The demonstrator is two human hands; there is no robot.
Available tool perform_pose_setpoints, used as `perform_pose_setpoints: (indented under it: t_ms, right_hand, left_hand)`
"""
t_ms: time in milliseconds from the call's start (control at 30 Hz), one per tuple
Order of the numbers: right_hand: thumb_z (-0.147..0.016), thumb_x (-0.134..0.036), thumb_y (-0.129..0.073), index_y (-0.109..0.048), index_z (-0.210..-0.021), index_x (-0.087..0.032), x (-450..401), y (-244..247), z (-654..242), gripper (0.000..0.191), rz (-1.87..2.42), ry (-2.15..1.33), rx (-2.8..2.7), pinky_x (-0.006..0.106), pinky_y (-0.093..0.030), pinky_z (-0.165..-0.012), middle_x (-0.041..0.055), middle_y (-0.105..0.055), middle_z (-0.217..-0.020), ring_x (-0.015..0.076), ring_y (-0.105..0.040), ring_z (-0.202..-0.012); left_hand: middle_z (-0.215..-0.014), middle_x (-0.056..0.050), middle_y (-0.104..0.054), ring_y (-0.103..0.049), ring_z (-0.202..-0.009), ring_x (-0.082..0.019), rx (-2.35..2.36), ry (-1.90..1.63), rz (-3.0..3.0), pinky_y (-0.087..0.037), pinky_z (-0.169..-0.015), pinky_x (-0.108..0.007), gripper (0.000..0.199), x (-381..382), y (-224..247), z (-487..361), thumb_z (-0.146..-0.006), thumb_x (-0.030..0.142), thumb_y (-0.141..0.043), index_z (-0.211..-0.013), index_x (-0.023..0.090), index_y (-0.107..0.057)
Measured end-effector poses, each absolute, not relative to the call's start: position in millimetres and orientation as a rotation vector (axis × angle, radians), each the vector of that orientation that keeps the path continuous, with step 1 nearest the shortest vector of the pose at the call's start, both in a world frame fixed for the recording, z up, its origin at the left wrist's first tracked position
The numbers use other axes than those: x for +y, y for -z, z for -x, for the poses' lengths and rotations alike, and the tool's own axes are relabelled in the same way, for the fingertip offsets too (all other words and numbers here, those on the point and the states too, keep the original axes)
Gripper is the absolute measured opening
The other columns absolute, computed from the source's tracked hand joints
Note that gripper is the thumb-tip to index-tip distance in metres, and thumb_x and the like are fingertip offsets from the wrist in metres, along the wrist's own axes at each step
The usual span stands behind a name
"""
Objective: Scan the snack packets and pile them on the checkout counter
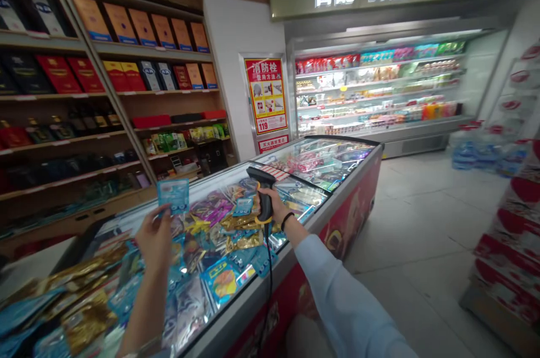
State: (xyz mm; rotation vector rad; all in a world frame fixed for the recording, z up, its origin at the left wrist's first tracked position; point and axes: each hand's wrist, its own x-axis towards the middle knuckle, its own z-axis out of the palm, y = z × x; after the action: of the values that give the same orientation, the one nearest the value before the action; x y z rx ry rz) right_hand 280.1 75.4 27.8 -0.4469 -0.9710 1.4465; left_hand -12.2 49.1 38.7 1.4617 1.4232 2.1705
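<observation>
Pinched at its lower edge in my left hand (pixel 155 234) is a small light-blue packet (pixel 173 195), lifted above the chest freezer (pixel 337 200). My right hand (pixel 276 206) wraps round the grip of a black and yellow barcode scanner (pixel 265 200), with its head tilted up and to the left. The scanner's cord (pixel 270 285) hangs down over the freezer's front edge. Beneath both hands, many packets lie in and on the freezer: gold packets (pixel 247 241), purple packets (pixel 211 207) and a blue packet with a yellow picture (pixel 222 279).
Shelves (pixel 160 49) with boxes and bottles line the left wall. An open refrigerated display (pixel 379 136) stands at the back. Bottled water packs (pixel 485 150) and stacked red and white boxes (pixel 510 251) stand on the floor at right. A red fire-hydrant sign (pixel 265 96) hangs on the wall.
</observation>
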Motion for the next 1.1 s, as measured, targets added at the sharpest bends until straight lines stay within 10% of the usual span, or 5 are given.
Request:
perform_pose_setpoints:
  t_ms: [533, 1100]
  right_hand:
    - [-0.062, -0.035, -0.066, -0.057, -0.075, -0.017, 88.8, 57.9, -349.5, 0.025, 0.64, -1.37, -0.672, 0.023, -0.04, -0.036, -0.0043, -0.055, -0.049, 0.0106, -0.049, -0.036]
    - [-0.058, -0.036, -0.066, -0.056, -0.079, -0.017, 93.6, 64.4, -348.7, 0.029, 0.649, -1.383, -0.643, 0.023, -0.038, -0.034, -0.0046, -0.056, -0.048, 0.0116, -0.049, -0.035]
  left_hand:
    - [-0.111, -0.013, -0.063, -0.058, -0.106, -0.029, 1.688, -1.506, -2.326, -0.044, -0.095, -0.048, 0.032, 88.5, 41.1, -108.8, -0.086, 0.04, -0.045, -0.089, 0.019, -0.068]
    - [-0.121, -0.013, -0.058, -0.054, -0.113, -0.029, 1.617, -1.422, -2.504, -0.041, -0.1, -0.048, 0.042, 93.4, 65.9, -107.7, -0.088, 0.052, -0.041, -0.104, 0.019, -0.063]
